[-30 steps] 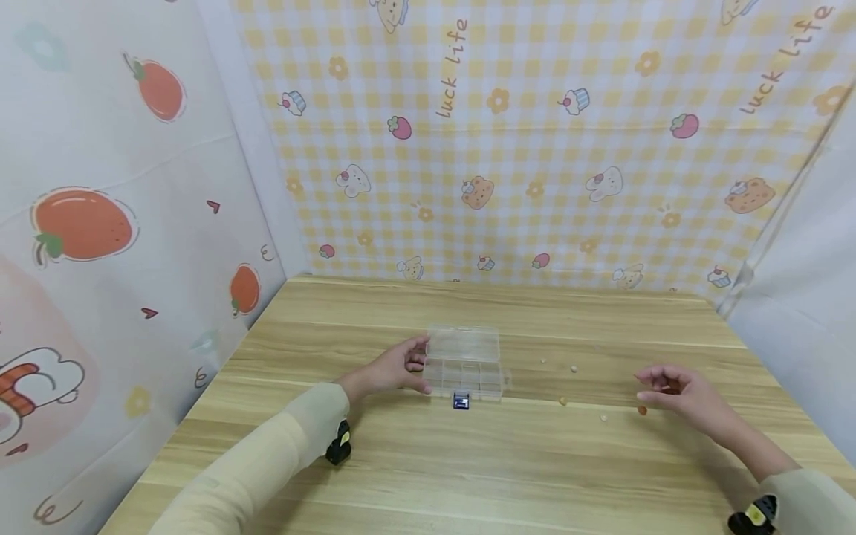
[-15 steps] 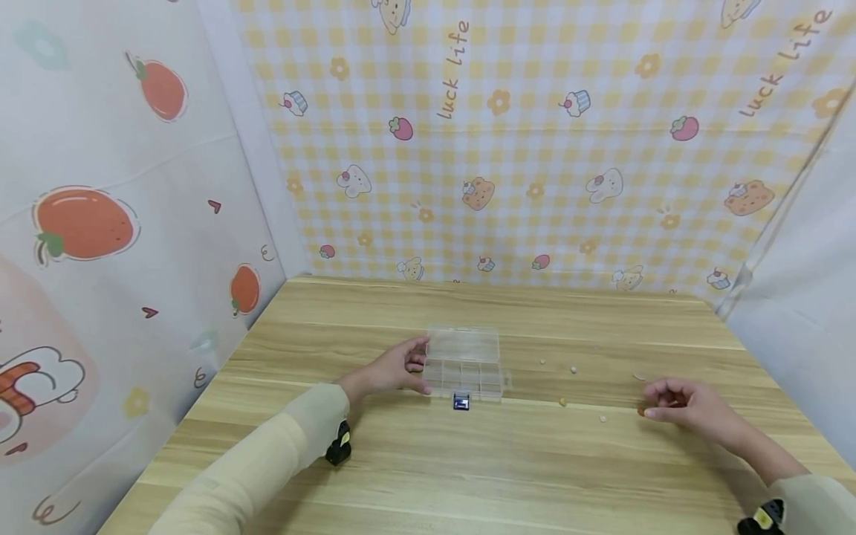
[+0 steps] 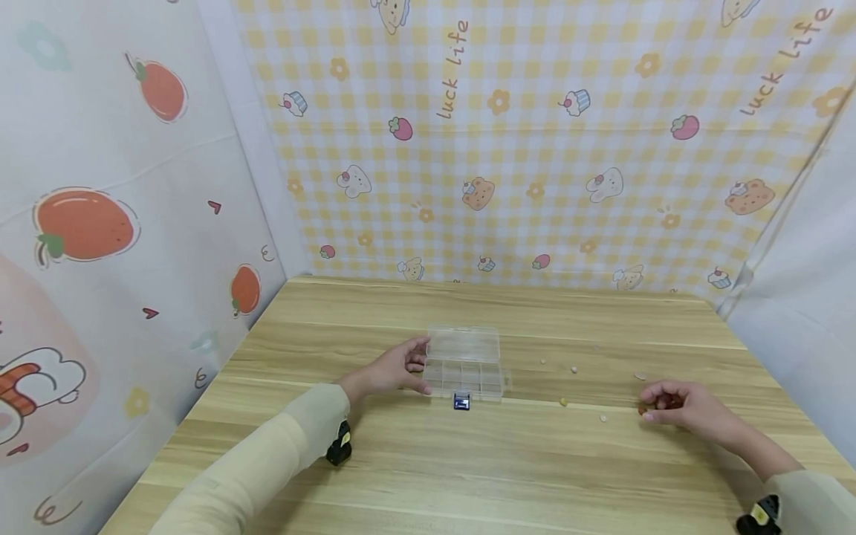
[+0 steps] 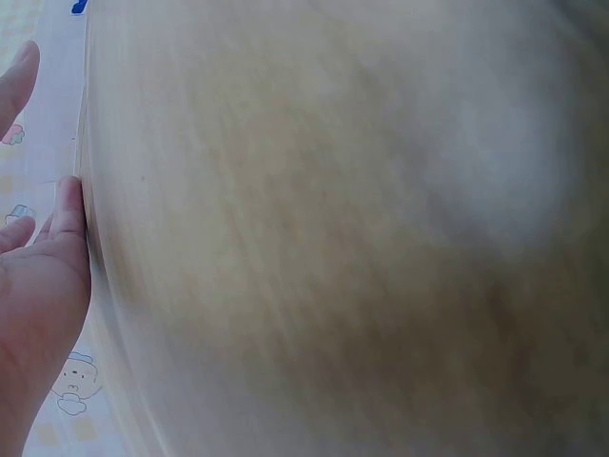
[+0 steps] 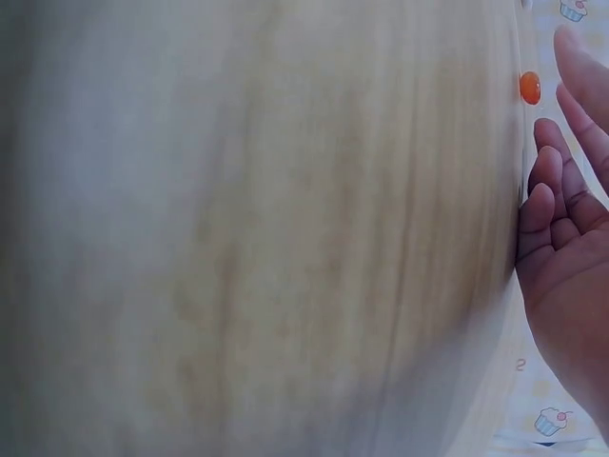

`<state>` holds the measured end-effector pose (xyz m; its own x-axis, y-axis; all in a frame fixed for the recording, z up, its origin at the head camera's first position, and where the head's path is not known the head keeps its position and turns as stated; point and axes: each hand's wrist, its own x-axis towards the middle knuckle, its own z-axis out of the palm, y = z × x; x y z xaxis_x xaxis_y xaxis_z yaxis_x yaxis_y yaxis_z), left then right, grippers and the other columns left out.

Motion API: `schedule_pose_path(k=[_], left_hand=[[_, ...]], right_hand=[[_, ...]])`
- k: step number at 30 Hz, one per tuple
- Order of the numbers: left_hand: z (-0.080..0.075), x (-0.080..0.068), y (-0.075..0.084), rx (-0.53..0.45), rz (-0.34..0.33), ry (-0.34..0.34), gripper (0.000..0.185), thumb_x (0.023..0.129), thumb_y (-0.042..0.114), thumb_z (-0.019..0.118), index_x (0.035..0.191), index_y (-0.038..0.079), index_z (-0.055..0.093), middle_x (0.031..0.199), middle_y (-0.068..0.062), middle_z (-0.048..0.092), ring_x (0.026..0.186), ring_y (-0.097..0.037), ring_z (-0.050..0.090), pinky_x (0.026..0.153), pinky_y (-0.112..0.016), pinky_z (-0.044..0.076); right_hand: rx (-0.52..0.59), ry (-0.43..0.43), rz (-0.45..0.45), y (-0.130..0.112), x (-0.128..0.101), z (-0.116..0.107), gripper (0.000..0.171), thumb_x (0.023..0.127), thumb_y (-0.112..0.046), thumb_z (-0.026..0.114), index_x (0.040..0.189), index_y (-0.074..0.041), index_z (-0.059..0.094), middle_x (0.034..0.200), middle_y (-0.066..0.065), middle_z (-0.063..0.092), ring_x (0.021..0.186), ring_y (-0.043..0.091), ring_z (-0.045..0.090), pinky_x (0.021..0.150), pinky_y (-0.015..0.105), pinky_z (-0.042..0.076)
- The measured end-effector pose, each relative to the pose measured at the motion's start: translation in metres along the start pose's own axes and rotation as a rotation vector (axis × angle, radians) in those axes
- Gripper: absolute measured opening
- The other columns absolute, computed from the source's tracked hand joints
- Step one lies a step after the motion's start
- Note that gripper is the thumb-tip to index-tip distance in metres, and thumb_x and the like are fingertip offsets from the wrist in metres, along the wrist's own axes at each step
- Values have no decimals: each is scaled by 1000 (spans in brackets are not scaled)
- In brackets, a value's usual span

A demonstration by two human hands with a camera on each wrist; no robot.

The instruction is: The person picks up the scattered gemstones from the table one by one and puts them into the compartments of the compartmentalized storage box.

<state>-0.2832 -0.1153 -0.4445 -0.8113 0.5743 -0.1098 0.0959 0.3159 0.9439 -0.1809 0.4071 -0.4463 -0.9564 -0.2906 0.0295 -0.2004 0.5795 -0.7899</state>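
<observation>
Lightness and a slick finish look like the main traits of the small, glossy, orange oval bead [image 5: 530, 88], which lies toward the right edge of the wood-grain surface [image 3: 428, 475]. It seems hard and apt to skid if pressed off-centre, so a low, gentle pinch across its middle would be the surest hold. The right hand [image 3: 697, 409] is at the bead, its thumb and forefinger apart with the bead between their tips and the other fingers bent; whether they touch it, I cannot tell.

Roughly midway between the left and right edges, closer to the far edge, sits the clear plastic compartment box [image 3: 480, 379] with its lid folded back. It looks light and stiff, thin enough to crack if squeezed hard; its end walls seem a better hold than the hinged lid. The left hand [image 3: 393, 369] touches its left end, thumb and fingers spread along that side. The small yellow bead [image 3: 563, 401] and small whitish bead [image 3: 574, 369] lie right of the box, likely just as slippery.
</observation>
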Motion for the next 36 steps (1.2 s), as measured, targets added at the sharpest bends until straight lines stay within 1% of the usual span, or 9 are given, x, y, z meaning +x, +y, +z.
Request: schedule_pose_path(k=[5, 10, 12, 15, 21, 25, 32, 36], left_hand=[[0, 0, -1, -2, 2, 1, 101, 74, -1, 83, 152, -1, 20, 148, -21, 35, 127, -34, 44, 106, -38, 41], [1, 1, -1, -14, 1, -2, 99, 75, -2, 82, 152, -1, 20, 149, -22, 33, 128, -34, 43, 106, -38, 40], [1, 1, -1, -14, 0, -3, 100, 75, -2, 82, 153, -1, 20, 150, -22, 33, 128, -34, 43, 106, -38, 40], [1, 1, -1, -9, -3, -2, 100, 75, -1, 82, 153, 0, 20, 150, -22, 33, 128, -34, 44, 106, -38, 41], [1, -1, -1, -14, -13, 3, 101, 75, 1, 83, 154, 3, 20, 150, -19, 33, 129, -34, 43, 107, -39, 40], [0, -1, -1, -13, -13, 4, 102, 74, 1, 83, 154, 3, 20, 149, -19, 34, 128, -35, 43, 107, -39, 40], [1, -1, 0, -17, -20, 9, 102, 74, 1, 83, 154, 4, 21, 148, -18, 37, 128, -35, 44, 106, -39, 41], [1, -2, 1, -19, -28, 11, 101, 74, 1, 83, 154, 5, 21, 148, -18, 36, 128, -35, 44, 106, -39, 41]], right_hand=[[18, -48, -5, -2, -1, -2, 25, 87, -7, 72, 106, 7, 64, 89, 10, 63, 75, 11, 51, 59, 25, 47], [12, -51, 4, -1, -2, -3, 24, 86, -11, 74, 105, 4, 66, 88, 6, 63, 74, 10, 51, 57, 25, 47], [12, -55, 4, 0, -2, -2, 25, 87, -11, 73, 105, 4, 66, 88, 5, 62, 74, 10, 51, 56, 25, 47], [16, -65, 0, 1, -1, -1, 26, 87, -10, 73, 107, 6, 66, 88, 8, 63, 74, 9, 51, 56, 25, 47], [7, -67, 16, 2, 1, 0, 28, 87, -10, 73, 108, 5, 67, 88, 4, 61, 73, 9, 50, 57, 24, 47], [1, -67, -31, 3, 1, 1, 25, 87, -9, 72, 107, 6, 68, 89, 7, 62, 73, 9, 50, 57, 24, 46], [9, -56, -80, 6, 1, 1, 19, 88, -5, 71, 103, 6, 68, 90, 1, 61, 73, 9, 50, 57, 24, 46], [9, -56, -95, 8, 1, 0, 18, 88, -4, 70, 103, 5, 68, 91, 2, 62, 73, 9, 50, 56, 24, 46]])
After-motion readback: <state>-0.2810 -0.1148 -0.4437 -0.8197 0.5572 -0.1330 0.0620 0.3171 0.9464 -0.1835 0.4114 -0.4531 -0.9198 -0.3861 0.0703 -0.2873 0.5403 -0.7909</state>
